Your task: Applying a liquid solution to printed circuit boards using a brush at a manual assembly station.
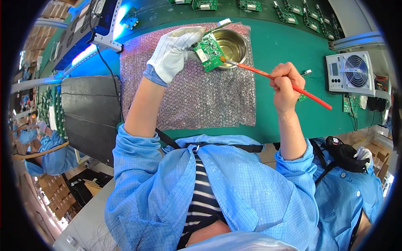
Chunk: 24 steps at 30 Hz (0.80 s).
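My left hand (176,50), in a white glove with a blue cuff, grips a green circuit board (209,57) by its left edge and holds it tilted over the near-left rim of a round metal bowl (242,42). A yellowish liquid shows inside the bowl. Bare and closed, my right hand (287,85) pinches the red handle of a paintbrush (259,72). The brush's bristles meet the right side of the board, or hover just over it. Under the bowl and board lies a pinkish sheet of bubble wrap (188,104).
A white fan unit (351,74) stands at the right of the green table (289,46). More circuit boards (251,5) sit along the far edge. At the left are a dark machine with blue light (83,31) and a black panel (90,113). Other people in blue (347,184) are on both sides.
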Available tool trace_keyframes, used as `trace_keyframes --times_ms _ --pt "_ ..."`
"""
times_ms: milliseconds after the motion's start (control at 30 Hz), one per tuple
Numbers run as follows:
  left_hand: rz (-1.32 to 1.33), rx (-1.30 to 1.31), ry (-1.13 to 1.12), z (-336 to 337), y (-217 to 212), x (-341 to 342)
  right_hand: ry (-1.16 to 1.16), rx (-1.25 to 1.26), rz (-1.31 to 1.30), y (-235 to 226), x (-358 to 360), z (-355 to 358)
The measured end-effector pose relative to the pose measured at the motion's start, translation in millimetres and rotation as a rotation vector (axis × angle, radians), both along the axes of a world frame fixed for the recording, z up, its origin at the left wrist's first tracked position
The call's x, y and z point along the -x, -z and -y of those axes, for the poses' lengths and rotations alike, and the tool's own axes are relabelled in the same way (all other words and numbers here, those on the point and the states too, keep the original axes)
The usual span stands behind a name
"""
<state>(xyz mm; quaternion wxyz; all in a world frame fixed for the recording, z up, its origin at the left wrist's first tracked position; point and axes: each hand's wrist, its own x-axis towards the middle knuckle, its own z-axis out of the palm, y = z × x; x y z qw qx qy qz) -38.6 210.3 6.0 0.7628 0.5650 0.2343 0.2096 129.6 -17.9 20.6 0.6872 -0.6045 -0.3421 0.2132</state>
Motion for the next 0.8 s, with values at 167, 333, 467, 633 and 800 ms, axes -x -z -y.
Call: trace_keyframes --times_ms 167,333,467,633,800 --pt "-0.021 -0.02 -0.002 0 1 -1 0.015 -0.069 0.039 1 -1 4" --pt "-0.016 -0.109 -0.007 3 -3 -2 0.0 -0.157 0.056 -5 -1 1" --pt "-0.022 -0.108 0.016 10 -10 -5 0.042 -0.176 0.042 -7 12 -16" --pt "0.009 -0.065 0.0 15 -17 -4 -0.028 -0.085 0.255 -6 18 -28" --pt "-0.062 -0.095 -0.032 17 -15 -5 -0.051 -0.124 0.382 -11 14 -19"
